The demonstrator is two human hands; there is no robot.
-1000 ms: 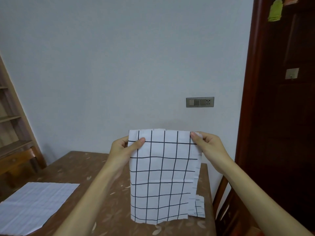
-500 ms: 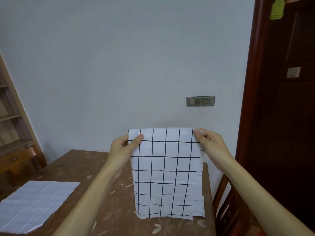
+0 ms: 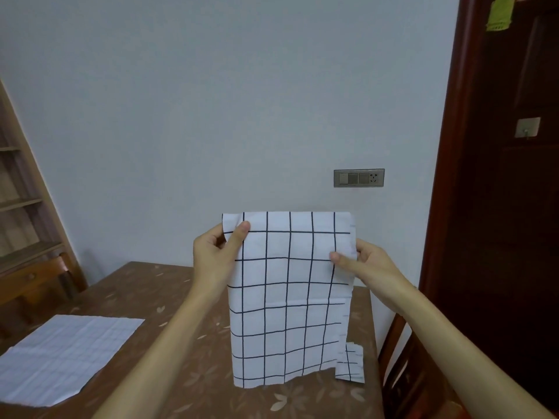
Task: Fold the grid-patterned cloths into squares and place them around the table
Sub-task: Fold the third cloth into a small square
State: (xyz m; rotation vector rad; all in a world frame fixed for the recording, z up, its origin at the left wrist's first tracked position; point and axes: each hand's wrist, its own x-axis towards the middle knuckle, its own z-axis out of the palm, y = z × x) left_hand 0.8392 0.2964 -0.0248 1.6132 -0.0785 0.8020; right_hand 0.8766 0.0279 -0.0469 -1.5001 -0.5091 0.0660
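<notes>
- The grid-patterned cloth (image 3: 290, 297) hangs upright in the air over the far right part of the worktop (image 3: 145, 297), its long axis running top to bottom; its lower hem looks to sit just above or on the surface, and I cannot tell which.
- The left hand (image 3: 216, 255) pinches the cloth's top left corner, thumb on the near face and fingers behind.
- The right hand (image 3: 367, 261) pinches the right edge a little below the top right corner, so the 2 grips are not level; that top right corner stands free above it.
- The cloth hangs below both grips, between the hands, each about equally near it.
- A back layer (image 3: 351, 362) pokes out at the lower right, so the halves look misaligned; squaring them probably comes next.
- A 2nd cloth (image 3: 65, 355) lies flat on the near left of the worktop, well apart.
- No containers are in view.
</notes>
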